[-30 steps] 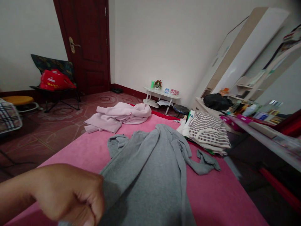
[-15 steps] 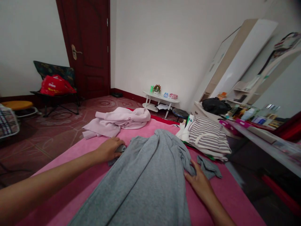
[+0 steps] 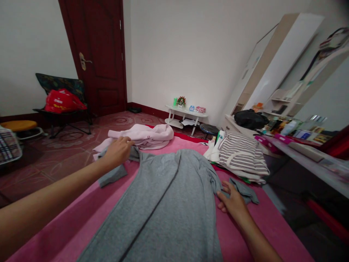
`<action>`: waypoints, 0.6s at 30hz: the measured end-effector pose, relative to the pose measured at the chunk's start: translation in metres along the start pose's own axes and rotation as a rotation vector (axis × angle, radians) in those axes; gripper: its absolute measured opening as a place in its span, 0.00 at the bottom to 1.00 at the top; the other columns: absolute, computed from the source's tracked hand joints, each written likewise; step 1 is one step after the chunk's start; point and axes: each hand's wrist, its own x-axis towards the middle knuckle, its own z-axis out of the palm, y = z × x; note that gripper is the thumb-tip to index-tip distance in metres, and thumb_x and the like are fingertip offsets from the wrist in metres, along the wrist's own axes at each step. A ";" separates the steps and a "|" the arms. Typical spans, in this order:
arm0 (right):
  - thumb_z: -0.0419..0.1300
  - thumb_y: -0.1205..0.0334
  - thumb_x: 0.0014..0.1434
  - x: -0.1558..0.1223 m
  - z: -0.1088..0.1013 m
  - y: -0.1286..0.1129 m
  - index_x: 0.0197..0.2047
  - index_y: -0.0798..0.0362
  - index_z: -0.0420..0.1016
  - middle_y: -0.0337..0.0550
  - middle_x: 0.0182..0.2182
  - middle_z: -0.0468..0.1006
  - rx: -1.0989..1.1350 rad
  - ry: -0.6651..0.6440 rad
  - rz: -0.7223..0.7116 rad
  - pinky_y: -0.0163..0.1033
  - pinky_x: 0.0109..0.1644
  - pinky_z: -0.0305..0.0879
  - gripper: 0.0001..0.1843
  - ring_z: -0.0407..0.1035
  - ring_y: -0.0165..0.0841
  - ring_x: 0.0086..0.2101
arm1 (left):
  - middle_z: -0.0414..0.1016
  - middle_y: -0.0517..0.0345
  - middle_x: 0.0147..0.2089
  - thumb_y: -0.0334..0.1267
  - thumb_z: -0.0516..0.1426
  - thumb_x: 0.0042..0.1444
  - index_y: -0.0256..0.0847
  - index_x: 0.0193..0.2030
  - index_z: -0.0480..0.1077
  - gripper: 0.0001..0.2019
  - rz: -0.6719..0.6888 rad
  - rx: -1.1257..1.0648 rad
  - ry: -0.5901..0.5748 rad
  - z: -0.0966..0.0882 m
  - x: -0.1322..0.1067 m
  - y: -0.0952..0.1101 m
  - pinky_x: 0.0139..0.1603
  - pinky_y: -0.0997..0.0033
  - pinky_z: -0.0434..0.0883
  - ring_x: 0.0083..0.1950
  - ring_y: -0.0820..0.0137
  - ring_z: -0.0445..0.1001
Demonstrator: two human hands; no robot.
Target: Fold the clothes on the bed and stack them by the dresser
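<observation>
A grey garment (image 3: 169, 203) lies spread along the pink bedcover (image 3: 240, 236). My left hand (image 3: 117, 151) is closed on the garment's far left shoulder, with the left sleeve (image 3: 112, 175) lying out to the side below it. My right hand (image 3: 231, 201) rests at the garment's right edge, fingers curled on the fabric where the right sleeve (image 3: 242, 189) begins. A pale pink garment (image 3: 147, 135) lies crumpled just beyond my left hand.
A stack of folded clothes with a striped top (image 3: 241, 154) sits at the bed's right side. A cluttered shelf (image 3: 300, 145) runs along the right. A low white table (image 3: 187, 112), a chair with a red bag (image 3: 62, 101) and a dark door (image 3: 95, 54) stand beyond.
My left hand has pulled the garment's left shoulder away and to the left, drawing the sleeve out flat. My right hand stays at the right edge; one second ago it was out of view.
</observation>
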 end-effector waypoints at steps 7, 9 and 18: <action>0.62 0.44 0.45 0.017 0.010 -0.012 0.59 0.56 0.61 0.46 0.33 0.78 0.083 0.020 0.072 0.32 0.15 0.59 0.42 0.65 0.26 0.14 | 0.72 0.42 0.54 0.41 0.54 0.57 0.38 0.56 0.68 0.20 0.019 -0.228 -0.263 0.039 0.025 0.072 0.53 0.59 0.66 0.56 0.55 0.69; 0.60 0.41 0.45 0.020 -0.009 -0.015 0.48 0.58 0.72 0.35 0.16 0.69 0.076 -0.001 0.075 0.32 0.14 0.53 0.34 0.59 0.27 0.11 | 0.76 0.45 0.49 0.42 0.57 0.54 0.41 0.49 0.72 0.17 0.010 -0.228 -0.269 0.036 0.030 0.073 0.50 0.59 0.66 0.53 0.55 0.72; 0.59 0.53 0.45 0.019 -0.133 -0.006 0.27 0.49 0.78 0.47 0.26 0.79 -0.787 0.128 -0.072 0.43 0.30 0.62 0.11 0.73 0.45 0.29 | 0.75 0.52 0.37 0.25 0.54 0.43 0.43 0.29 0.73 0.10 0.250 -0.175 -0.062 -0.023 -0.002 0.028 0.53 0.52 0.56 0.47 0.55 0.69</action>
